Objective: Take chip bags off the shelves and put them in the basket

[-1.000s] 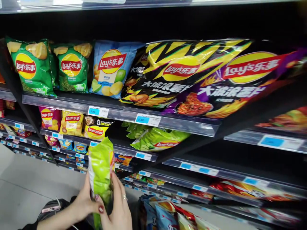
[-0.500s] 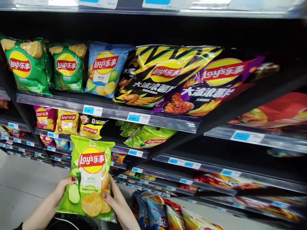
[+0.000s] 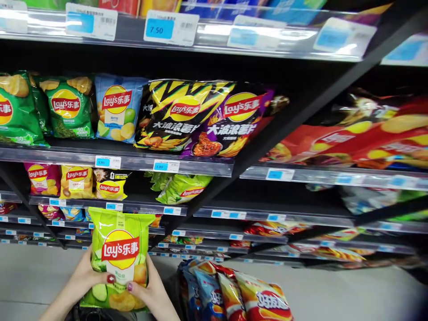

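A light-green Lay's chip bag (image 3: 120,263) with cucumber pictures is held upright at the lower left, its front facing me. My left hand (image 3: 87,275) grips its left side, thumb laid over the front. From the right side my right hand (image 3: 147,290) holds it the same way, the two thumbs close together. The other fingers are hidden behind the bag. Just beyond it, a lower shelf carries a magenta bag (image 3: 43,179), a yellow bag (image 3: 76,182) and a black-and-yellow bag (image 3: 110,183). Similar light-green bags (image 3: 183,188) lean on that shelf further right.
Green, blue and black Lay's bags line the shelf (image 3: 133,167) above. A dark slanted upright (image 3: 261,142) divides it from red bags (image 3: 334,142) at right. Blue and red snack bags (image 3: 234,292) stand low beside my right hand, above a grey floor (image 3: 327,294).
My view has turned to the right and up, so the shelves sit further left and upper price tags show. Both thumbs have moved inward on the bag, closer to each other.
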Available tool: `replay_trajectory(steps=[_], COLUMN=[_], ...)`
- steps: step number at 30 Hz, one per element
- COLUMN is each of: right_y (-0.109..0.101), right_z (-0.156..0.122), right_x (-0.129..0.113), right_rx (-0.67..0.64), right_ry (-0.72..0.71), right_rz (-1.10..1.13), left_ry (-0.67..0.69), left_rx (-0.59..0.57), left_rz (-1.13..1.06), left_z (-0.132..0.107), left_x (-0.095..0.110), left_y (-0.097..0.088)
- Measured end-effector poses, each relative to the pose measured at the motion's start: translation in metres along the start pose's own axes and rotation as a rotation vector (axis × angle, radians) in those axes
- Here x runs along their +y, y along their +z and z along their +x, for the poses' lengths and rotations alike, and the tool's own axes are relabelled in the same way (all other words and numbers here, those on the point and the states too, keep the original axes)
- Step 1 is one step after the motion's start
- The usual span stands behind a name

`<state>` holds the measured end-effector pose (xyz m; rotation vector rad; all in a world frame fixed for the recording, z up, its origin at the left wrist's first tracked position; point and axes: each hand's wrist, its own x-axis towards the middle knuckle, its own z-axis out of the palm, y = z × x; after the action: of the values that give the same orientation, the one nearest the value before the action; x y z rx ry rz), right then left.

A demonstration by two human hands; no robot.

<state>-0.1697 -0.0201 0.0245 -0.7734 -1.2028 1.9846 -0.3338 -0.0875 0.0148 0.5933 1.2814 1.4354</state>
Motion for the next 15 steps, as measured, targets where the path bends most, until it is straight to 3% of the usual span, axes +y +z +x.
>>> replay_trajectory(steps=[5, 11, 15], right_y=[-0.007, -0.011, -0.013], right_z=[0.000, 0.001, 0.003], right_x=[0.001, 0.007, 0.010], right_rx=[0.057, 0.074, 0.092], right_ry=[0.030, 0.172, 0.122], right_rz=[-0.017, 0.005, 0.031], left_ry=[-0.021, -0.199, -0.207], left_rx=[-0.019, -0.083, -0.081], left_rz=[0.042, -0.046, -0.025], left_z=[0.006, 0.009, 0.009], left_x=[0.001, 0.006, -0.001], left_y=[0.004, 0.013, 0.006])
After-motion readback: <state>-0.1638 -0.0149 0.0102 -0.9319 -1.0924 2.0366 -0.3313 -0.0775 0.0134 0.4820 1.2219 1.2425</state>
